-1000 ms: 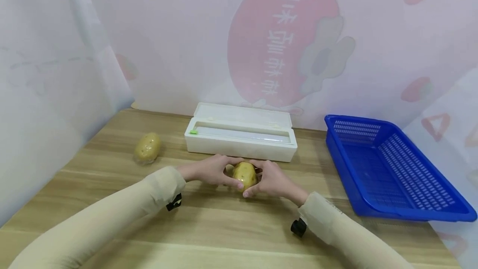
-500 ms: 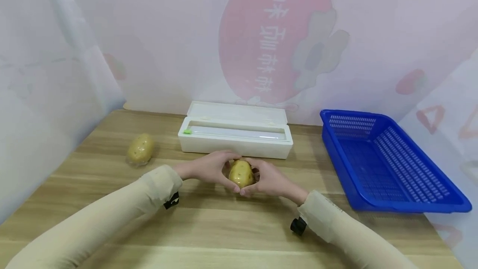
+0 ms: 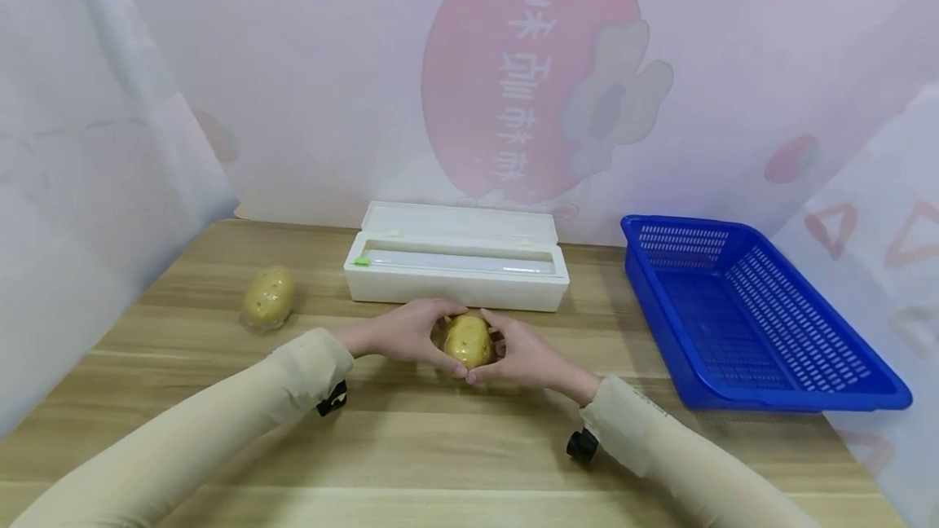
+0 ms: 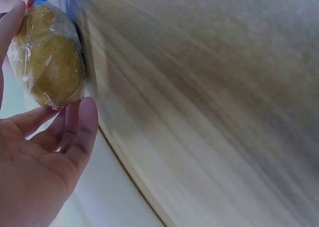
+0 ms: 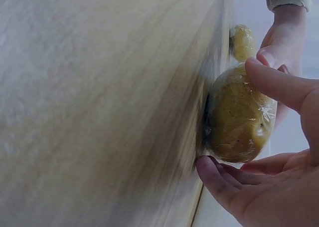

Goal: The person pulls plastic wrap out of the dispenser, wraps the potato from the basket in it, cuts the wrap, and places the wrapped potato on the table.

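Observation:
A potato wrapped in clear film stands on the wooden table between the two hands, its wrap creased and shiny in the left wrist view. From the left side, my left hand holds it with thumb in front and fingers behind. My right hand holds the opposite side in the same way, its thumb on the film in the right wrist view. Both thumb tips meet at the potato's near end. Behind the hands sits a white cling film box with its lid raised and a roll inside.
A second wrapped potato lies at the table's left. On the right stands a blue plastic basket with perforated walls. A printed cloth hangs behind the wooden table.
The whole scene shifts slightly left in the head view as the camera turns. Both hands stay round the potato, the thumb tips now closer together.

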